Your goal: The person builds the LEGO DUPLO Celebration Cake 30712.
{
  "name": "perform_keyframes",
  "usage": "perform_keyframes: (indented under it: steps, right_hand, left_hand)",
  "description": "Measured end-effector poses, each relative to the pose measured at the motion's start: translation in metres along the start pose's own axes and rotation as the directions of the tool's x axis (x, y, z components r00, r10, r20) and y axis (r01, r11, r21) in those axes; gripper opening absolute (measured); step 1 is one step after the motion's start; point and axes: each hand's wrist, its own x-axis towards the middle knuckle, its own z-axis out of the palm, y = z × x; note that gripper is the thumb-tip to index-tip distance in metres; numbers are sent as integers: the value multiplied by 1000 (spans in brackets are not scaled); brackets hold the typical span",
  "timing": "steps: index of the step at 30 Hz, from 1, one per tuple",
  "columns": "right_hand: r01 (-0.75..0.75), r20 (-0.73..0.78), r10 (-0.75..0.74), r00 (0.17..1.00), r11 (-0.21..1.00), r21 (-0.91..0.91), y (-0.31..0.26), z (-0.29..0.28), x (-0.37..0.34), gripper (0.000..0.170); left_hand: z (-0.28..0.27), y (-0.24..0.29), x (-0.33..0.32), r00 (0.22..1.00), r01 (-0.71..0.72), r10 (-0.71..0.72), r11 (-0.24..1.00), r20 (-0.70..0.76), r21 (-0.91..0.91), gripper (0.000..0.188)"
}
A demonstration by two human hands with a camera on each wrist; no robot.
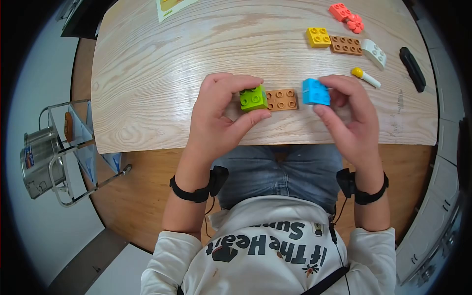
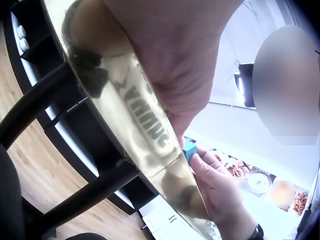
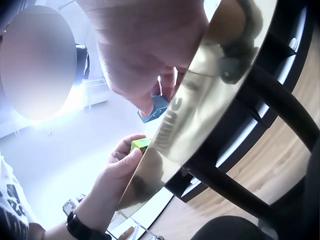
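Note:
In the head view the left hand (image 1: 219,110) grips a green brick (image 1: 253,98) between thumb and fingers, at the left end of a brown brick (image 1: 282,100) with studs up. The right hand (image 1: 355,115) pinches a blue brick (image 1: 315,92) just right of the brown brick, with a small gap between them. The left wrist view shows the blue brick (image 2: 189,149) in the right hand (image 2: 220,192). In the right wrist view the right hand (image 3: 145,55) holds the blue brick (image 3: 154,109), and the left hand (image 3: 117,167) holds the green brick (image 3: 140,144).
Toward the back right of the table (image 1: 162,73) lie a yellow brick (image 1: 318,37), another brown brick (image 1: 346,45), a white piece (image 1: 374,54), red pieces (image 1: 339,12), a yellow-tipped white stick (image 1: 366,77) and a black object (image 1: 412,69). A printed sheet (image 1: 172,7) lies at the back left.

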Motion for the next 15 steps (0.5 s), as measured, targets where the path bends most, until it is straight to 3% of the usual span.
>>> perform_keyframes:
  steps: [1, 4, 8, 15]
  right_hand:
    - [13, 11, -13, 1000, 1000, 26, -3, 4, 3, 41]
    - [234, 66, -228, 972, 967, -101, 4, 21, 9, 41]
    - [149, 122, -132, 984, 978, -146, -1, 20, 6, 39]
    - [217, 106, -199, 974, 954, -206, 0, 27, 7, 38]
  left_hand:
    - [0, 3, 2, 1000, 7, -7, 1000, -2, 8, 53]
    - [3, 6, 4, 1000, -2, 2, 1000, 3, 29, 52]
    - [8, 0, 6, 998, -65, 65, 996, 4, 53, 51]
    - [9, -1, 3, 995, -99, 98, 991, 20, 91, 46]
